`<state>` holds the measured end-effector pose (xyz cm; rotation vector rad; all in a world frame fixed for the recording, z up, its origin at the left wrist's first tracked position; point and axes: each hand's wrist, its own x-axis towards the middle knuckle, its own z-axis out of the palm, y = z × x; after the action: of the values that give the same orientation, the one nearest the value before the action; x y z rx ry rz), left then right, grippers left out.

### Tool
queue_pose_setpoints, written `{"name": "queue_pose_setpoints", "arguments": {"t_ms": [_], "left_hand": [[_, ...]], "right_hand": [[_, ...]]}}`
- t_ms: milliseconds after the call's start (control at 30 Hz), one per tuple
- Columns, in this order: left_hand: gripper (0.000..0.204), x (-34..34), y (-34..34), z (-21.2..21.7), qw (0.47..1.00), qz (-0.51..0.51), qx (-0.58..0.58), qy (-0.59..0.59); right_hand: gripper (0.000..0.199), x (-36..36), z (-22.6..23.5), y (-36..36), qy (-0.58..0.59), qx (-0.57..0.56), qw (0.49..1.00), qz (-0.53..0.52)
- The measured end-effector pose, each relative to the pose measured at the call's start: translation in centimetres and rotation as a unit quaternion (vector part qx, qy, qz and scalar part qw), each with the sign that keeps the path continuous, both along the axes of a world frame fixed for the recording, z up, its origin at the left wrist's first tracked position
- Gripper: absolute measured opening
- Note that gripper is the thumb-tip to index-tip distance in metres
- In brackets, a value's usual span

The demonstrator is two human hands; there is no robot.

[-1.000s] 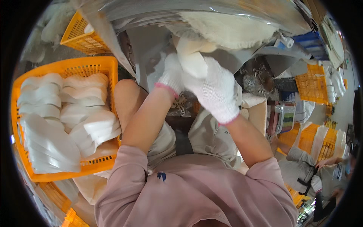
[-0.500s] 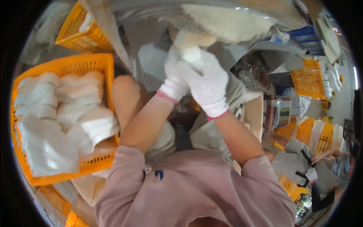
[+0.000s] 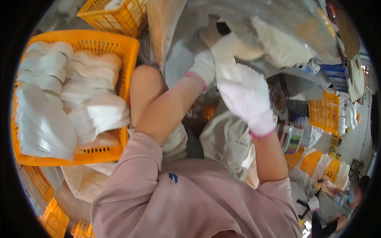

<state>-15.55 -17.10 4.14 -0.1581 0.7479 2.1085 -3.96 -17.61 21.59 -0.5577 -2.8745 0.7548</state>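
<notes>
A smooth white curved piece (image 3: 225, 68) is held up under the frayed cream buffing wheel (image 3: 278, 43), its upper end close to or touching the wheel's pale edge; which one I cannot tell. My right hand (image 3: 248, 93), in a white knitted glove with a pink cuff, is closed around the piece's lower right side. On the other side my left hand (image 3: 204, 61), gloved alike, grips it from the left, partly in shadow and with its fingertips partly hidden. To my left, an orange plastic crate (image 3: 133, 67) holds stacked white curved pieces (image 3: 43, 123).
Another orange crate (image 3: 115, 18) stands beyond the first. Clear plastic sheeting (image 3: 166, 27) hangs around the wheel. On the right are more orange crates (image 3: 323, 113) and a co-worker (image 3: 337, 198) in grey. My bare knee (image 3: 147, 83) is beside the near crate.
My hands have come apart from their close clasp, the right moving right and down, the left up beside the piece. More of the white piece shows. The view has shifted, so the crates appear higher.
</notes>
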Motion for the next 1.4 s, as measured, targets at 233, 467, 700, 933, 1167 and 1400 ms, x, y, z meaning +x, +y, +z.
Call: {"name": "queue_pose_setpoints", "arguments": {"t_ms": [233,467,700,933,1167,1400], "left_hand": [[0.038,0.4,-1.7,-0.6,0.999,-0.006,0.009,-0.046],[0.046,2.7,-4.9,3.8,0.977,-0.11,0.075,-0.166],[0.053,-0.3,-3.9,3.8,0.974,-0.153,0.008,-0.169],[0.049,-1.9,-23.9,9.7,0.546,-0.037,-0.263,0.794],[0.088,-7.4,-39.4,8.7,0.315,-0.009,-0.522,0.793],[0.047,-15.5,-31.0,10.2,0.321,-0.004,-0.706,0.631]], "right_hand": [[0.028,-1.1,0.2,-1.1,-0.022,0.038,0.999,0.001],[0.043,12.8,-2.3,-4.1,0.066,-0.233,0.904,-0.351],[0.043,9.2,-4.8,-1.5,0.151,-0.336,0.903,-0.223],[0.05,25.1,-4.9,-3.1,-0.048,-0.136,0.942,-0.305],[0.053,32.0,-7.0,-1.7,-0.212,-0.03,0.911,-0.354],[0.044,20.4,-9.2,0.7,-0.025,-0.094,0.98,-0.173]]}}
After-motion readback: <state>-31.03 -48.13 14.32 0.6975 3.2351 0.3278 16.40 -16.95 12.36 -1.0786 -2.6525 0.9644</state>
